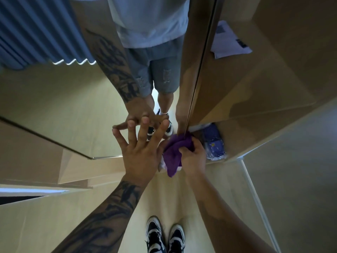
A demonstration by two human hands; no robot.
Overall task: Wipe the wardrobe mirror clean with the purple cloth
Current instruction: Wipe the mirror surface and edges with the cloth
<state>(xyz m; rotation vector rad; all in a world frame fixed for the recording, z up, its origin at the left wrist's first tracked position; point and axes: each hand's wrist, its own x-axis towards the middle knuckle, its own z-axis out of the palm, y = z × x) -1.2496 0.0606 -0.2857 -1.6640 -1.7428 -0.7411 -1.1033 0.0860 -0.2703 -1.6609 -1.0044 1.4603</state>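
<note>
The wardrobe mirror [76, 99] fills the upper left of the head view and reflects my body, arms and shoes. My left hand [140, 150] presses its spread, straight fingers flat against the glass near the mirror's lower right part. My right hand [191, 156] grips the bunched purple cloth [173, 154] and holds it against the mirror's right edge [197, 84], low down. A loose end of the cloth hangs below my fingers.
To the right stands a beige wardrobe panel [264, 79] with a white paper sheet [229, 41] stuck on it. A blue plastic pack [214, 143] lies on the wardrobe's bottom shelf beside the cloth. My black-and-white shoes [164, 236] stand on pale wooden floor. Blue curtain shows reflected upper left.
</note>
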